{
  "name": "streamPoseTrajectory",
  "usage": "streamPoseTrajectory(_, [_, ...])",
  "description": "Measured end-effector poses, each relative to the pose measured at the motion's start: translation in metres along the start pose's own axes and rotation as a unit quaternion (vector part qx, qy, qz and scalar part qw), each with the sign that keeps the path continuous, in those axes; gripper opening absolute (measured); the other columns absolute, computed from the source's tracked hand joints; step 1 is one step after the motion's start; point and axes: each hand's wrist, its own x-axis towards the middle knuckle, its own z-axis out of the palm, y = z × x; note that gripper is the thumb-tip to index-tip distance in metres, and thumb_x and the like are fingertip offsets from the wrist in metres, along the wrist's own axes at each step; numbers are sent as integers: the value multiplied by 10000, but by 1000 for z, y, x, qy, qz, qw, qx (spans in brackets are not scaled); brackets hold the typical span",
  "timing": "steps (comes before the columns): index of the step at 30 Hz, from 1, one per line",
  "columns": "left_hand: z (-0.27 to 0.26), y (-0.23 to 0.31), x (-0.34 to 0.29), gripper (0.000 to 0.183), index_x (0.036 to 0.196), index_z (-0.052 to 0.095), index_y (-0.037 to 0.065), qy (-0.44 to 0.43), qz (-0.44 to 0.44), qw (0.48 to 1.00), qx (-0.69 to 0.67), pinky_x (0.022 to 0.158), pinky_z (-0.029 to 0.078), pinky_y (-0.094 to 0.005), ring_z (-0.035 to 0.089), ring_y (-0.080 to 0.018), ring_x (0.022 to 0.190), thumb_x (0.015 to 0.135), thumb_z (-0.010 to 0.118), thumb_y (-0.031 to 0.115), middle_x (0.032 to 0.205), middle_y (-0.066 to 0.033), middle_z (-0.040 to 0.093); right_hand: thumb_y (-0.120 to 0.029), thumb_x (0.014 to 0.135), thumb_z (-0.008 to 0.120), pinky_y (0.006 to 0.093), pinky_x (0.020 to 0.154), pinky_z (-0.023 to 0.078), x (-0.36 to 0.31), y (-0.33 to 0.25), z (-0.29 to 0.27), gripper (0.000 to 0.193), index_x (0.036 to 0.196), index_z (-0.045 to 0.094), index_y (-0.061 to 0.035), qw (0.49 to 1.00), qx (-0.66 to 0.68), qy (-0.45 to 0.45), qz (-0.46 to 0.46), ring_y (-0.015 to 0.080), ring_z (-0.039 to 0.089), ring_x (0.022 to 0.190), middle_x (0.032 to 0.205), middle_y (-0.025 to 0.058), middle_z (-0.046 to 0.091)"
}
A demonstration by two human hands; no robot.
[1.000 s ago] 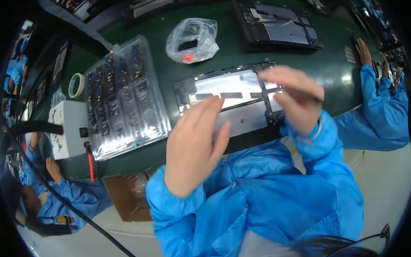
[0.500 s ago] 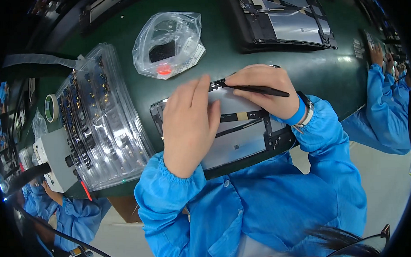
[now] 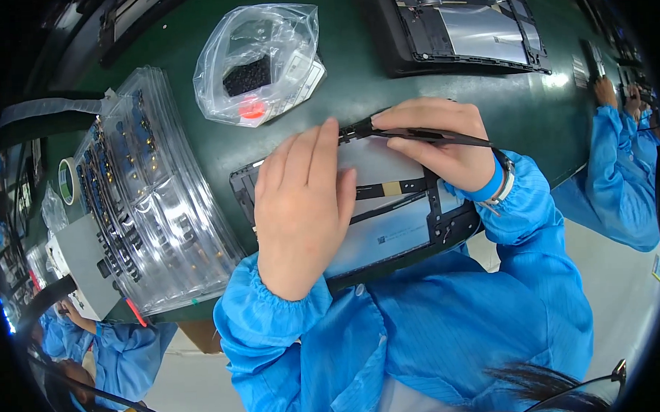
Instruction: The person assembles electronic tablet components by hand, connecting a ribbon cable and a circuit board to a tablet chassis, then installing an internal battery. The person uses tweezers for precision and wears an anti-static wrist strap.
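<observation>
A tablet housing (image 3: pixel 378 240), with a silver inner plate, a dark frame and black ribbon cables, lies in front of me. Across its left part rests my left hand (image 3: pixel 301 200), fingers stretched out flat and thumb a little apart, the fingertips by the far edge. My right hand (image 3: pixel 455 151) pinches black tweezers (image 3: pixel 458 137) at the far right side of the housing. Their tips point at small dark parts (image 3: pixel 353 131) along the far edge; whether they touch or grip anything is too small to tell. My left palm hides part of the housing.
Clear plastic trays (image 3: pixel 181 218) of small circuit boards lie at left, beside a tape roll (image 3: pixel 68 181) and a grey box (image 3: pixel 85 265). Beyond the housing are a clear bag (image 3: pixel 219 46) of black parts and a stack of similar housings (image 3: pixel 477 37). Co-workers in blue sit at both sides.
The view has shifted slightly. My right hand's tweezers now lie a little flatter, their two arms showing more apart. My left hand stays on the housing.
</observation>
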Motion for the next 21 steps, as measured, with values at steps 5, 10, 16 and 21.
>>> streamPoseTrajectory(5, [2,-1,-3,436,1159,486,2,7,2,1000,12,827,411,-391,515,-311,945,742,588,76,1052,-155,533,-91,734,669,305,679,498,0,3,4,222,954,646,-61,999,-31,3,-41,251,609,776,872,113,637])
streamPoseTrajectory(10, [4,-1,-4,428,1142,492,-7,25,13,999,26,816,414,-385,515,-304,936,732,589,70,1033,-145,539,-85,733,669,310,675,499,0,2,6,208,938,648,-59,997,-45,6,-64,252,614,776,872,110,640])
streamPoseTrajectory(16, [3,-1,-1,416,1161,488,13,11,2,1000,-1,842,395,-391,509,-323,966,762,579,82,1064,-166,529,-61,727,669,277,607,503,1,5,6,208,934,652,-58,998,-19,26,-54,211,618,729,867,91,645])
streamPoseTrajectory(21, [2,-1,-6,416,1139,486,45,-13,-29,996,83,928,339,-444,482,-312,1034,751,614,125,1122,-135,508,-43,742,629,272,646,492,-2,-5,3,206,948,638,-47,999,16,30,-8,208,607,741,887,106,626])
